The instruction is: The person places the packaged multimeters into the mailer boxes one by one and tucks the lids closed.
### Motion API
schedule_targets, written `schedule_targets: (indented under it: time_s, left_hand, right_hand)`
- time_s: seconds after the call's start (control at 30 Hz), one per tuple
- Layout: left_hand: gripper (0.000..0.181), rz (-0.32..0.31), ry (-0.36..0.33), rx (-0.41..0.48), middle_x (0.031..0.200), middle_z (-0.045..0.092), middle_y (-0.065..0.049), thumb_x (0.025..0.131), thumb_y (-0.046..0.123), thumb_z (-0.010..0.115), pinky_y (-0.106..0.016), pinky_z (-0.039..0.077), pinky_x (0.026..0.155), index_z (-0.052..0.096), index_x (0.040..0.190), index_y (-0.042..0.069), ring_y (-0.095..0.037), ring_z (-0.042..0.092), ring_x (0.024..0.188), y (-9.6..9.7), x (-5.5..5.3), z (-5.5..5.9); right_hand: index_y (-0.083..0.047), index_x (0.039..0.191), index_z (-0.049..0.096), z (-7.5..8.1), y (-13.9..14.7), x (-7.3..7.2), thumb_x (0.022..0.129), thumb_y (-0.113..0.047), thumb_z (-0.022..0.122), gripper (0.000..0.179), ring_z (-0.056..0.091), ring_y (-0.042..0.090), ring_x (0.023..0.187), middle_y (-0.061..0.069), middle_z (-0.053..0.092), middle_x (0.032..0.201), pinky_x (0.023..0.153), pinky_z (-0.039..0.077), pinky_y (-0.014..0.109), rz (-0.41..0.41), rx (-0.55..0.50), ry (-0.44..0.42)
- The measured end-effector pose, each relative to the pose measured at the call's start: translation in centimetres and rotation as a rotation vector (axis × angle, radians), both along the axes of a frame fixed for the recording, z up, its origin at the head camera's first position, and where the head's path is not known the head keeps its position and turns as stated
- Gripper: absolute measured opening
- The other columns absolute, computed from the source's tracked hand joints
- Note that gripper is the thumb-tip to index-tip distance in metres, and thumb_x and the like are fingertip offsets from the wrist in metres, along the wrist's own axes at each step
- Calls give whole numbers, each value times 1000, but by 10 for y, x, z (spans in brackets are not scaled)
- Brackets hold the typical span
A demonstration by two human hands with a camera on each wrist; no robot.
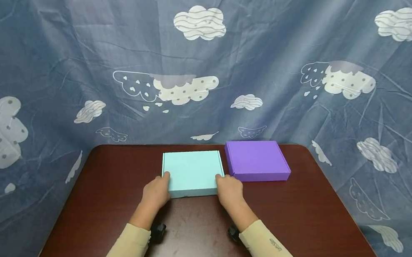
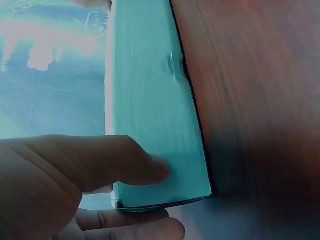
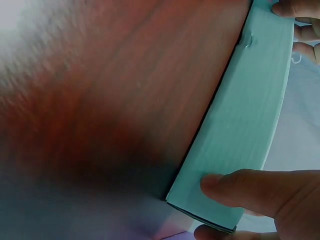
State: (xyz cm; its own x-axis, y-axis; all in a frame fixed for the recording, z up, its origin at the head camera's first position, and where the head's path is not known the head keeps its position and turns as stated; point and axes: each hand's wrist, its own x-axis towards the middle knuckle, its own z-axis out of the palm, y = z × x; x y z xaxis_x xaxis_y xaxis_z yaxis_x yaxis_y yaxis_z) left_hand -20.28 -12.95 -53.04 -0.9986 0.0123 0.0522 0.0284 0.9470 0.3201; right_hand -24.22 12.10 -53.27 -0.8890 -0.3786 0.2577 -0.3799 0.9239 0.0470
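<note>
A light turquoise flat cardboard box [image 1: 192, 169] lies between both hands toward the back of the table. My left hand [image 1: 156, 191] grips its near left corner. In the left wrist view, the thumb presses the box's front face [image 2: 145, 110] and the other fingers are at the short end. At the near right corner my right hand [image 1: 230, 191] holds the box likewise, its thumb [image 3: 225, 187] on the front face in the right wrist view. A small dent shows at the lower edge of that face. Whether the box's underside touches the table cannot be told.
A purple flat box [image 1: 257, 159] stands just right of the turquoise one, near the table's back edge. The dark reddish-brown table [image 1: 107, 202] has rounded back corners. A blue curtain [image 1: 137, 33] with cloud patterns hangs behind and at both sides.
</note>
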Motion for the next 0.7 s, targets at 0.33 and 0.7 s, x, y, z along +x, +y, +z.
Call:
schedule_targets:
  time_s: [0.33,0.7]
  left_hand:
    - [62,-12,-61,-12,101,65,-20,79,13,90,-50,56,66,54,129,3,-36,68,88,-2,-27,2]
    - [56,-41,-87,-29,99,66,-18,81,9,87,-47,56,68,54,126,3,-33,68,89,4,-49,6]
  right_hand:
    - [-8,95,66,11,-6,-24,93,-3,72,8,67,32,69,15,63,77,50,54,48,-60,54,-121]
    - [-9,111,68,20,-11,-43,95,-3,67,16,71,32,78,15,70,85,58,56,51,-159,66,-273]
